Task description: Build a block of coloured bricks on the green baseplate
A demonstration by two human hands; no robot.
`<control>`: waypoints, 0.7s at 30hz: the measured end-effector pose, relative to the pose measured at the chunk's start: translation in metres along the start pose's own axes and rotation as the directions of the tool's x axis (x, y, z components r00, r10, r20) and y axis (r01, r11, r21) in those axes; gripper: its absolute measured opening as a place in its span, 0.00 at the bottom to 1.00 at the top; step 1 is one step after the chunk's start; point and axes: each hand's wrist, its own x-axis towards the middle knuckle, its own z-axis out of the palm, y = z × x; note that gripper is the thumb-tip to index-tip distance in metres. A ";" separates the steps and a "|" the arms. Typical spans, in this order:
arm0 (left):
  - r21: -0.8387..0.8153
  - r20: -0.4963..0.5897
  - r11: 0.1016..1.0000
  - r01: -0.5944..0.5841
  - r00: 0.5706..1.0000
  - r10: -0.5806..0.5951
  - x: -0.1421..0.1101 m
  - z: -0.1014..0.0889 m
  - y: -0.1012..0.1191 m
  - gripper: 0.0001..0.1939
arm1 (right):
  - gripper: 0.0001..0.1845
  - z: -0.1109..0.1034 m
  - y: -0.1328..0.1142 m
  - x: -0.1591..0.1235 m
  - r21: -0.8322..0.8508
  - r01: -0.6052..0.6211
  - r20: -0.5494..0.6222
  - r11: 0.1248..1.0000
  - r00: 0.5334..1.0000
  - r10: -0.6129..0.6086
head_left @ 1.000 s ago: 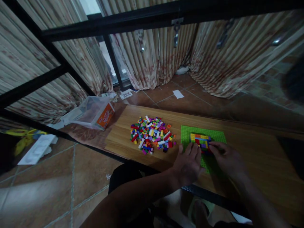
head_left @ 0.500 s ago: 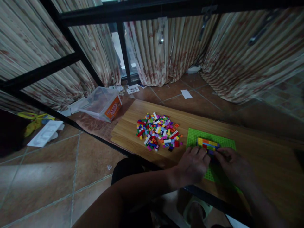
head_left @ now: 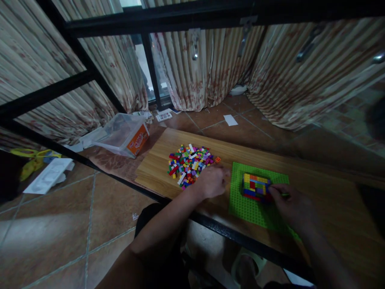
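A small rectangular build of toy building bricks (head_left: 255,185), in yellow, red, blue, orange and purple, sits on a green studded baseplate (head_left: 243,212). At the build's right edge is my right hand (head_left: 290,200), thumb and forefinger closed against it. My left hand (head_left: 213,182) is over the right side of a heap of loose toy bricks (head_left: 188,160), covering part of it. Motion smears its fingers, and whether they hold a brick does not show. One orange brick (head_left: 218,159) lies just beyond that hand.
The wooden tabletop (head_left: 156,160) has a dark front edge. A clear plastic tub (head_left: 117,134) with an orange label stands at the far left. Black metal bars (head_left: 168,24) cross in front of striped curtains (head_left: 186,72). White packaging (head_left: 48,176) and papers lie on the tiled floor.
My left hand has left the brick build and moved left to the loose bricks. My right hand remains at the build's right edge. The view has shifted slightly.
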 end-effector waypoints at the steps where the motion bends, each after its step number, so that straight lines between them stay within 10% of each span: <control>1: 0.013 0.033 1.000 -0.014 0.999 0.013 -0.002 -0.005 -0.006 0.09 | 0.20 -0.001 -0.002 0.000 0.011 0.006 -0.014 1.000 1.000 -0.005; 14: 0.264 0.051 0.964 -0.025 0.999 0.012 -0.004 0.000 -0.004 0.06 | 0.17 -0.010 -0.007 0.004 0.117 0.042 -0.152 0.992 0.988 -0.024; 21: -0.156 -0.073 0.987 -0.031 0.997 0.020 0.003 0.002 -0.002 0.08 | 0.15 -0.013 -0.014 0.002 0.242 0.076 -0.211 0.967 0.977 -0.024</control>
